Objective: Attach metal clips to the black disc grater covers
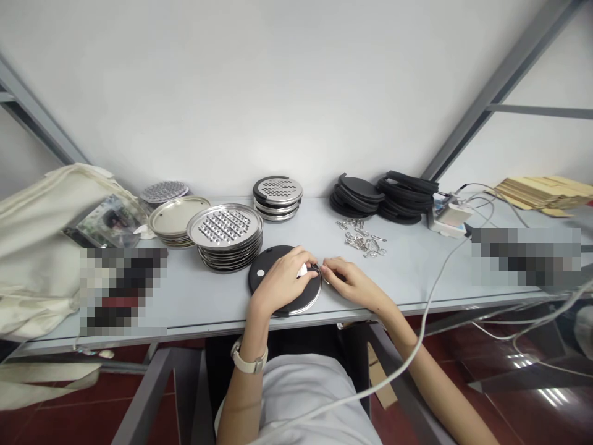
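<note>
A black round disc with a metal rim (269,272) lies flat on the grey table near its front edge. My left hand (282,281) rests on top of the disc with its fingers curled down, pinching at the disc's right edge. My right hand (349,281) meets it from the right, fingers pinched on a small metal clip that I can barely make out at the rim. A loose pile of small metal clips (364,238) lies just behind my right hand.
Stacks of perforated metal plates (225,232), plain metal trays (176,216) and black-rimmed grater discs (278,194) stand behind. Black rubber rings (384,194) are piled at the back right. A cloth bag (41,235) lies left. A white cable (435,290) crosses the table's right.
</note>
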Motion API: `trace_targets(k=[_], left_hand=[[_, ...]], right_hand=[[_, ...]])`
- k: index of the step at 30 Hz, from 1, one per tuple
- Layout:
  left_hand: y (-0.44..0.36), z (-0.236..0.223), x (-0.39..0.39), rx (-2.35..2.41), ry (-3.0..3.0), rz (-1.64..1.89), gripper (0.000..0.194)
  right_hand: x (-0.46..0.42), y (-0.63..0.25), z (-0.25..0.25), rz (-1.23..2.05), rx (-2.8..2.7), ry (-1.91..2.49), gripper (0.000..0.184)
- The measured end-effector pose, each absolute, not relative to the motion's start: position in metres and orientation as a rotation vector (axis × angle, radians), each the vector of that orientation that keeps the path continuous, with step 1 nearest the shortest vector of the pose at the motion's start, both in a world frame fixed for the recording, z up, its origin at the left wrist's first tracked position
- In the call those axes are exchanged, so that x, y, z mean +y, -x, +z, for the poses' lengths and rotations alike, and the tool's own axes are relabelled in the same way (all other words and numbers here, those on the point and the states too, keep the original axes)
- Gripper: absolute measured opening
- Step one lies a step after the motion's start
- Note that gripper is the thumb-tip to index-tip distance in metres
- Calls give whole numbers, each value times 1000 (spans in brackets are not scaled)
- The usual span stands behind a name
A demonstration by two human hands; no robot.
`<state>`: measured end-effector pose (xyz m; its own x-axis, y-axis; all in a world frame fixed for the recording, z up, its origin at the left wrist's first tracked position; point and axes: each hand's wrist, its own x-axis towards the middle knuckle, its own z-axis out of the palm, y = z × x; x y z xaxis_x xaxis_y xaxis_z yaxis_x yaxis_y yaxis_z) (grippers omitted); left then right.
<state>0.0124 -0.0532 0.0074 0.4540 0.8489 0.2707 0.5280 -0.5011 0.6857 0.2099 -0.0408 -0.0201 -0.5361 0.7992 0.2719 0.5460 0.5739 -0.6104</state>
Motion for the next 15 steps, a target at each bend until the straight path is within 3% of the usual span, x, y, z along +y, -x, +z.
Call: trace_targets(k=[15], left_hand=[[-13,7,-53,1152,-2187,819,9]], right_hand=[[-42,-212,-16,623,-2324,1038,32]])
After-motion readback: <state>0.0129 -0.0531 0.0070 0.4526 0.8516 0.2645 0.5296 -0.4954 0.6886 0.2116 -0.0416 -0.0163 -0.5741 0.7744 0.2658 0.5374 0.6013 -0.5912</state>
